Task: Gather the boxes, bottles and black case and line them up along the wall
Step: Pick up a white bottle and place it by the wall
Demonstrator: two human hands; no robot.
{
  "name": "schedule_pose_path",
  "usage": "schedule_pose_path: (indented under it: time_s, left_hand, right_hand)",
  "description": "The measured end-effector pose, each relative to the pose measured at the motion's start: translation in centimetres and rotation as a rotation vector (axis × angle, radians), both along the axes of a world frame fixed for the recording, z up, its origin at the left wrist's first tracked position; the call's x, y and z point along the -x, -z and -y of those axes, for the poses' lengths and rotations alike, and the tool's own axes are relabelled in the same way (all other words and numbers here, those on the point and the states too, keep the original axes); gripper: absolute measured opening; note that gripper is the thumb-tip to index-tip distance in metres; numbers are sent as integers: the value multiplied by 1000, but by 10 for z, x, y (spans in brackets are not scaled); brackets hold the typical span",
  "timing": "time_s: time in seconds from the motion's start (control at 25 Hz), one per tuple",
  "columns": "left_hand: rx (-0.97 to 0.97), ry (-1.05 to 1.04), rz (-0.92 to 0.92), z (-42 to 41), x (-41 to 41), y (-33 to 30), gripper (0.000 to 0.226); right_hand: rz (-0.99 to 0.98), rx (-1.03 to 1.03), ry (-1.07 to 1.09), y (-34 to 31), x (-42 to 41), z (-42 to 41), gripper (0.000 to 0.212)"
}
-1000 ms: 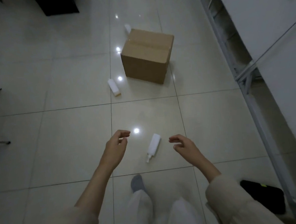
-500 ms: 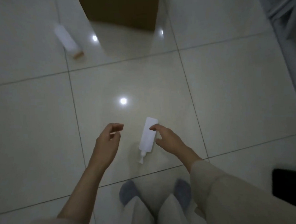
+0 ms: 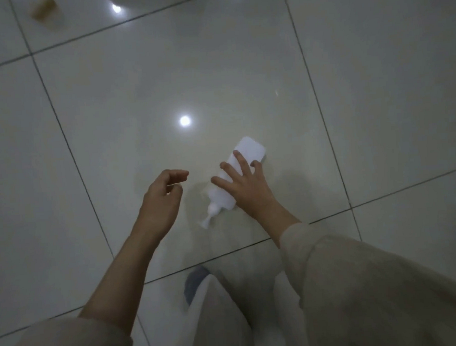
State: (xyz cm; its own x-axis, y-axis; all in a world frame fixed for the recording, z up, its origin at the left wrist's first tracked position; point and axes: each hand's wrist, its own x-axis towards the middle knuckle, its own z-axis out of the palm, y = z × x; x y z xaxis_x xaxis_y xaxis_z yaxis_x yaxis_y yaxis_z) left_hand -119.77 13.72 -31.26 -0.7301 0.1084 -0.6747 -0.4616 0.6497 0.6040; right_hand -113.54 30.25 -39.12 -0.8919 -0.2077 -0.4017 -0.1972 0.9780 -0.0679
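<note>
Down at floor level, the right hand (image 3: pixel 247 190) lies spread over a white plastic pump bottle (image 3: pixel 232 180), fingers (image 3: pixel 240 159) splayed across its body and palm pressing on it; whether it has truly closed around it I cannot tell. That bottle lies on its side on the glossy pale tiled floor (image 3: pixel 135 98), nozzle pointing toward the person. Just beside it, the left hand (image 3: pixel 161 199) hovers loosely curled, holding nothing.
</note>
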Motion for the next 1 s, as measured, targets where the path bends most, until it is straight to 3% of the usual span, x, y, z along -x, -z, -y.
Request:
schedule_pose_path:
  time_s: [0.12, 0.2, 0.32, 0.44, 0.56, 0.8, 0.88, 1.0]
  left_hand:
    - [4, 205, 14, -14, 6, -24, 53]
    - [-35, 366, 24, -35, 11, -48, 76]
    - [-83, 545, 7, -80, 9, -87, 106]
    - [-221, 632, 46, -141, -2, -132, 103]
    - [-308, 612, -7, -208, -19, -179, 89]
    - [-304, 739, -221, -356, -72, -252, 86]
    - [-274, 799, -237, -409, -93, -263, 85]
    - [-271, 888, -272, -481, -128, -271, 81]
  right_hand:
    - [157, 478, 593, -37, -6, -23, 69]
    - [144, 798, 906, -76, -9, -47, 69]
    - [107, 1130, 1088, -141, -24, -83, 65]
    - [56, 1369, 1112, -209, -38, -129, 64]
    - [-85, 1450, 1133, -272, -53, -185, 62]
    - [-498, 1472, 1236, -384, -114, -325, 47]
    - [-606, 1412, 1266, -409, -147, -374, 38]
    - [-617, 1220, 1307, -430, -196, -437, 23]
